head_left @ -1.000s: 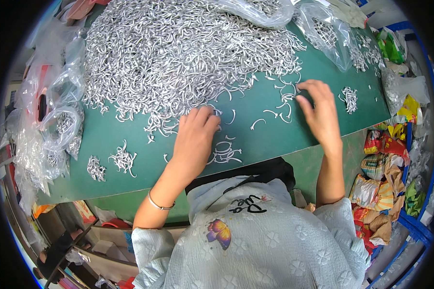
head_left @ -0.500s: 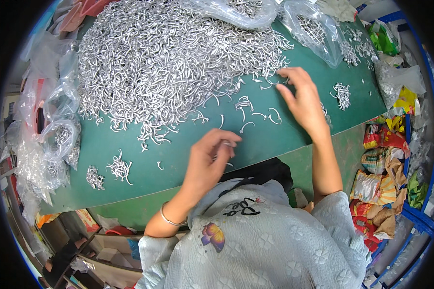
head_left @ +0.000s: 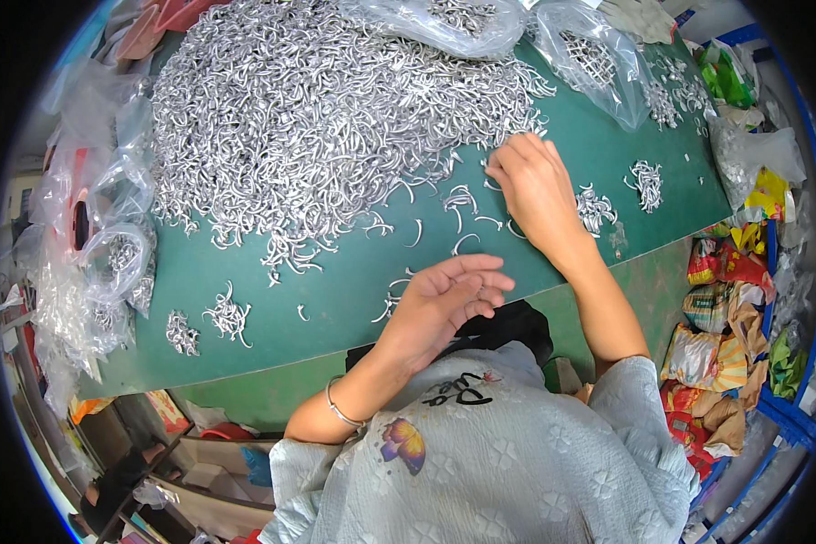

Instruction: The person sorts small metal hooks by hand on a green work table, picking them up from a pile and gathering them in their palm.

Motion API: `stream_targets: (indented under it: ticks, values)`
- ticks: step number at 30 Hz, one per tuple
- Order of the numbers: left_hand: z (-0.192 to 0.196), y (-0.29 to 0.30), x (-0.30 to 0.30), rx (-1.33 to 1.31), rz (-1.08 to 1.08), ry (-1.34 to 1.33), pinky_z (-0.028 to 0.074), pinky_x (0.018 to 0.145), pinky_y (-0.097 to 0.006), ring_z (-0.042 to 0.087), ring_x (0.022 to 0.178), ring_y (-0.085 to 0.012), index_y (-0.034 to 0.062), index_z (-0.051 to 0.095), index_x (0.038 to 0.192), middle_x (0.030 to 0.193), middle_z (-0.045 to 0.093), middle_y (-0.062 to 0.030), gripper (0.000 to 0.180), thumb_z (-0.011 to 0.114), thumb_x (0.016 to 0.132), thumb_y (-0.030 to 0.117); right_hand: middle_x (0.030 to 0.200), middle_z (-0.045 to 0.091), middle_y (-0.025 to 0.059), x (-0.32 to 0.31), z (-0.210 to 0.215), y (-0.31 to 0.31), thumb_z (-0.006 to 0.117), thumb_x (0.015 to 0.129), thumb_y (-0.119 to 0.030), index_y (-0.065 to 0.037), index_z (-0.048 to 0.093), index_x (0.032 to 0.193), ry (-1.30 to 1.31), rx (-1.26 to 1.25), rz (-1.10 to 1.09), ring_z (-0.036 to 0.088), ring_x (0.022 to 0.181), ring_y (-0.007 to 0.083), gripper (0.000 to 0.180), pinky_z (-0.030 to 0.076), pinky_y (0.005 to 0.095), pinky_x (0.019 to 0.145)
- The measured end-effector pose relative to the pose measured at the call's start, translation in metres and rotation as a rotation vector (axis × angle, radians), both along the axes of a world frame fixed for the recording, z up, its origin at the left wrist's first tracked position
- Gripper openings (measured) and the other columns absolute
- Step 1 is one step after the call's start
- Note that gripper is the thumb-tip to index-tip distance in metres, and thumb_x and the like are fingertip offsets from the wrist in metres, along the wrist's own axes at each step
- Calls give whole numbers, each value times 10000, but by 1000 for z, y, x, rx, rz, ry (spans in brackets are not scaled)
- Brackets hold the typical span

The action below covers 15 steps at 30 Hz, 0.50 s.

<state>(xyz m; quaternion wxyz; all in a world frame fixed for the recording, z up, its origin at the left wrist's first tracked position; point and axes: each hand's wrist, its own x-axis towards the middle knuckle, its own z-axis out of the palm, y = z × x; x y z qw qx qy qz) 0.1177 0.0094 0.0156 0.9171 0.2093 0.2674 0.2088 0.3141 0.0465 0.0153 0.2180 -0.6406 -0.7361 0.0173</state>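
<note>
A large heap of small curved silvery metal pieces (head_left: pixel 335 118) covers the far side of the green table (head_left: pixel 272 317). My right hand (head_left: pixel 537 190) is at the heap's near right edge. Its fingers are bent down and drawn together over a few loose pieces; what the fingertips grip is hidden. Closer to me, my left hand (head_left: pixel 449 304) hovers near the table's front edge, palm partly turned up, fingers loosely curled and apart, with no piece visible in it. A few loose curved pieces (head_left: pixel 392 297) lie beside it, and a small pile of pieces (head_left: pixel 595 208) sits right of my right hand.
Two small piles (head_left: pixel 228 315) (head_left: pixel 181 334) lie at the front left, another pile (head_left: pixel 645 186) at the right. Clear plastic bags with metal parts (head_left: pixel 589 59) rest at the back. More plastic bags (head_left: pixel 109 245) hang along the left edge. Colourful packages (head_left: pixel 707 354) stand beyond the right side.
My left hand has moved right and its fingers have loosened from a pinch, uncovering loose pieces. My right hand has shifted left and its fingers have drawn together, revealing the pile beside it.
</note>
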Motion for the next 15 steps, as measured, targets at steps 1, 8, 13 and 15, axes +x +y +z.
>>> stream_targets:
  ticks: [1,8,13,15]
  values:
    - [3,1,1,-6,43,19,485,868,-285,586,988,-174,-58,497,1198,1102,592,-145,281,455,939,43,804,544,102,1,5,-6,639,762,-63,-20,574,776,127,-68,22,519,806,288,79,407,379,741]
    - [11,11,17,-244,352,64,492,778,-262,591,910,-174,-70,473,1213,1049,605,-145,313,409,963,108,810,559,115,-10,18,-14,638,765,-75,-17,585,792,421,-227,276,550,804,323,83,449,402,731]
    - [1,7,5,-166,216,-57,453,675,-229,514,752,-123,-53,506,1176,951,586,-92,271,448,942,71,796,554,128,-14,1,18,625,759,-61,-6,586,780,159,-47,62,565,805,332,71,456,428,732]
    - [4,6,1,-139,234,-13,442,650,-222,497,730,-114,-46,520,1162,933,582,-78,258,465,934,62,781,549,132,-13,-2,16,623,759,-51,-3,582,774,57,-23,82,566,794,334,65,457,428,726]
